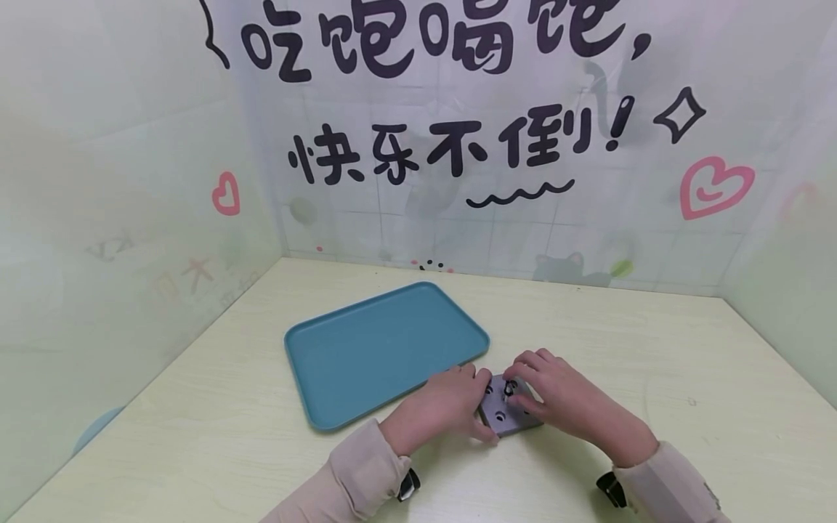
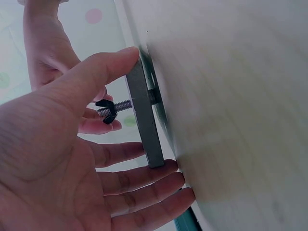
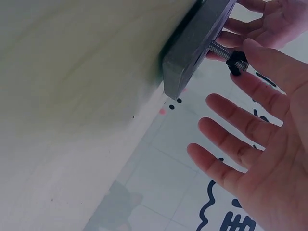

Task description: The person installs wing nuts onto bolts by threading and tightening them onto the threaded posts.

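A grey square plate (image 1: 516, 423) with several holes is in front of me, a little above the tabletop in the left wrist view. My left hand (image 1: 439, 405) grips it by opposite edges, thumb on one side and fingertips on the other. A threaded bolt (image 2: 124, 105) passes through the plate and sticks out of its upper face, its dark lower end showing beneath. On the bolt's upper end sits a black wing nut (image 3: 236, 62). My right hand (image 1: 572, 401) pinches that wing nut between thumb and index finger, with the other fingers spread away.
A blue rectangular tray (image 1: 386, 356) lies on the pale wooden table (image 1: 628, 349), just beyond and left of the plate. Printed curtains (image 1: 418, 218) stand around the table at the back and sides. Part of a light-blue rounded shape (image 1: 98, 428) shows at the left edge.
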Demonstrator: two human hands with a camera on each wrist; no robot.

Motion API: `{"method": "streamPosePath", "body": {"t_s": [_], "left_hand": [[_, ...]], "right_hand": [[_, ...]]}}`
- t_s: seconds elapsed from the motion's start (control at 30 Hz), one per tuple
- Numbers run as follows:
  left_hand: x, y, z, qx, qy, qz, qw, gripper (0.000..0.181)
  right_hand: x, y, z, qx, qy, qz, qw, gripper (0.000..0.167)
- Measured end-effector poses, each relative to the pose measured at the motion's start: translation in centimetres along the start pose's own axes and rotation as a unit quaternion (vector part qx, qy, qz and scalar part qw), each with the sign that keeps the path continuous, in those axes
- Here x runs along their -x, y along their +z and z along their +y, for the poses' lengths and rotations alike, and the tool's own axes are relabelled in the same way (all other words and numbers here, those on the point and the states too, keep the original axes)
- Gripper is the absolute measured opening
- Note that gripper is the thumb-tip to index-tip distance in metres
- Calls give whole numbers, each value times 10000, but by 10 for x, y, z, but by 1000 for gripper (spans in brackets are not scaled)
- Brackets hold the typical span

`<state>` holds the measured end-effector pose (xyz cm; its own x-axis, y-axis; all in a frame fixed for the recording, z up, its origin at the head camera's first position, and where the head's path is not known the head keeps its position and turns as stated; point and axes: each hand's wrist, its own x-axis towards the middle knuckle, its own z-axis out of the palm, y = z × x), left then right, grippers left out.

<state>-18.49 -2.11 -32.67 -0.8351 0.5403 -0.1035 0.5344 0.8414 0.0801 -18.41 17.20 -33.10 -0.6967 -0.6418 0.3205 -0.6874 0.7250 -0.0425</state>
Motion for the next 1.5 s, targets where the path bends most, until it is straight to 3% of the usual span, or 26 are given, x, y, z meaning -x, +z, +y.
{"method": "streamPosePath", "body": {"t_s": [0.2,0.6,0.93,1.5], "left_hand": [[0,0,0,6,-4,-14,10000,80],[0,0,1,-15,6,-17,10000,80],[0,0,1,-30,4,-10,10000,80],[-1,1,0,-49,0,5,10000,80]], "right_hand": [[0,-1,0,52,103,34,9999,13],[0,-2,1,-14,23,81,10000,15],[-1,0,1,-167,-513,330,9980,39],[0,0,1,-157,-286,132,9994,30]]}}
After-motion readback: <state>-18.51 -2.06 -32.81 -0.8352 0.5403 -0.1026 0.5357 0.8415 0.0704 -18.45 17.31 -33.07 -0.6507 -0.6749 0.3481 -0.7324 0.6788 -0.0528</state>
